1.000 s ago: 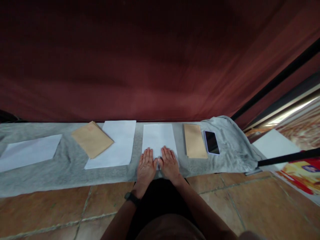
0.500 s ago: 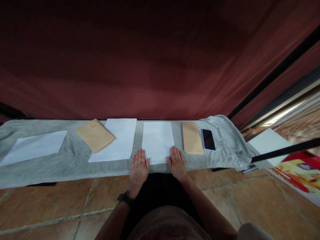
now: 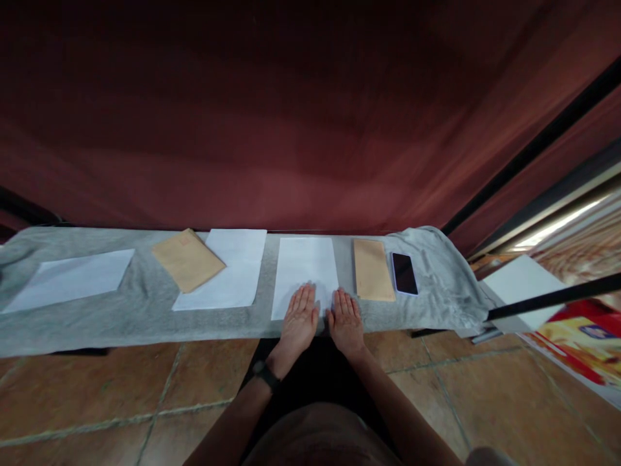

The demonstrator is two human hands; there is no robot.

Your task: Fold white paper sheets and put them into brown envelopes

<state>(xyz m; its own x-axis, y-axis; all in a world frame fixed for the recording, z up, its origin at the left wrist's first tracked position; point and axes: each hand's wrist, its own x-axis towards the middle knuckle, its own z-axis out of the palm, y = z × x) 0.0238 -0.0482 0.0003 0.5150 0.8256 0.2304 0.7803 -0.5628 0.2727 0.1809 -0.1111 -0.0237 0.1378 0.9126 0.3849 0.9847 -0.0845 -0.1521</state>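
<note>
A white sheet of paper [image 3: 306,265] lies flat in front of me on a grey cloth. My left hand [image 3: 299,318] rests palm down over its lower part, fingers stretched out. Beside it, my right hand [image 3: 346,321] lies flat at the sheet's lower right corner, partly on the cloth. Neither hand grips anything. To the right is a brown envelope [image 3: 373,270], with a phone [image 3: 404,273] next to it, dark screen up. On the left, another brown envelope [image 3: 188,260] lies askew across more white paper [image 3: 237,272].
The grey cloth [image 3: 145,323] covers a long narrow table. Another white sheet [image 3: 72,279] lies at the far left. A dark red curtain [image 3: 291,162] hangs behind the table. At the right are a black bar [image 3: 557,296] and a red and yellow printed box [image 3: 587,336].
My left hand has moved right, from the sheet's lower left corner onto its lower middle. My right hand has stayed almost where it was.
</note>
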